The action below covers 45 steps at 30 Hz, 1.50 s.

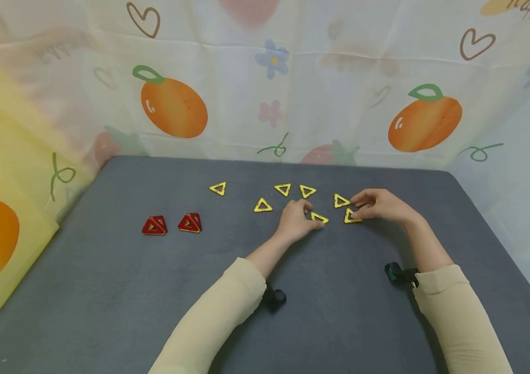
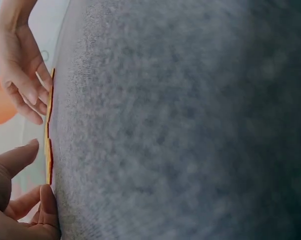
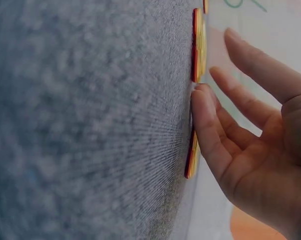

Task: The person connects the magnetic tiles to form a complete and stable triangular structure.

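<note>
Flat yellow triangles with open centres and red undersides lie on the table. My left hand (image 1: 296, 222) has its fingertips at one end of a triangle (image 1: 319, 217). In the left wrist view its thumb (image 2: 21, 157) stands slightly off the other end of that piece. Just to the right, my right hand (image 1: 379, 204) is over another triangle (image 1: 351, 217). The right wrist view has its fingers (image 3: 204, 107) touching a triangle (image 3: 191, 157), while the thumb is raised away from the table. One more triangle (image 1: 341, 201) lies beside the right fingertips.
Several loose yellow triangles (image 1: 282, 189) lie farther back, one triangle (image 1: 218, 188) off to the left. Two red pyramid-like pieces with yellow edges, one (image 1: 154, 225) left of the other (image 1: 190, 223), sit on the grey table (image 1: 106, 301). A printed curtain (image 1: 330, 114) hangs behind.
</note>
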Motion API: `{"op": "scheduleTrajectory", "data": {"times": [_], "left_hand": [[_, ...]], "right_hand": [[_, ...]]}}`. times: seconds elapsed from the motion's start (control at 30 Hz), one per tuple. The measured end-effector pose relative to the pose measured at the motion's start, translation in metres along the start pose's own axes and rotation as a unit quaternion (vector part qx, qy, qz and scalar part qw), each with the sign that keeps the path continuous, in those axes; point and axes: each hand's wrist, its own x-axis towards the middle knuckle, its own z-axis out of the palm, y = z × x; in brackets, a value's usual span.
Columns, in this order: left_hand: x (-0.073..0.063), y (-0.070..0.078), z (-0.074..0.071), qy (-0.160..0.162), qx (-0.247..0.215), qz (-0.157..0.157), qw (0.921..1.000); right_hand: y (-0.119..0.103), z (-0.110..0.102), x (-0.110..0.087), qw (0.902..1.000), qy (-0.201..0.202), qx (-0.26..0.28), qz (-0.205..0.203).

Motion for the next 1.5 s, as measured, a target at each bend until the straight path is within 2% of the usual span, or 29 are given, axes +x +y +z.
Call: {"op": "scheduleTrajectory", "data": {"times": [0.07, 0.23, 0.37, 0.57, 0.9, 1.1, 1.27, 1.37, 1.5], "left_hand": [[0.000, 0.000, 0.001, 0.000, 0.013, 0.002, 0.9999], [0.000, -0.002, 0.003, -0.001, 0.039, 0.012, 0.9992], [-0.001, -0.003, 0.003, -0.003, 0.042, 0.017, 0.9990], [-0.002, -0.002, 0.002, 0.000, 0.045, 0.014, 0.9989], [-0.002, -0.002, 0.003, -0.001, 0.054, 0.021, 0.9983], [-0.004, 0.002, 0.002, 0.019, 0.063, 0.038, 0.9971], [-0.008, 0.002, -0.005, 0.021, 0.032, 0.051, 0.9980], [-0.012, -0.002, -0.014, -0.003, -0.009, 0.056, 0.9984], [-0.023, -0.012, -0.032, -0.052, -0.053, 0.059, 0.9955]], "right_hand": [[0.001, 0.001, 0.001, 0.9998, 0.002, -0.018, -0.007], [0.003, 0.002, 0.003, 0.9996, -0.009, -0.026, -0.008], [0.004, 0.002, 0.003, 0.9993, -0.011, -0.035, -0.008], [0.005, 0.004, 0.005, 0.9974, 0.000, -0.067, -0.027], [0.004, 0.005, 0.005, 0.9966, 0.008, -0.075, -0.034], [0.001, 0.007, 0.005, 0.9966, 0.007, -0.075, -0.033], [-0.001, 0.007, 0.004, 0.9965, 0.006, -0.077, -0.032], [-0.002, 0.007, 0.003, 0.9965, 0.005, -0.077, -0.031], [-0.003, 0.006, 0.002, 0.9967, 0.004, -0.076, -0.030]]}}
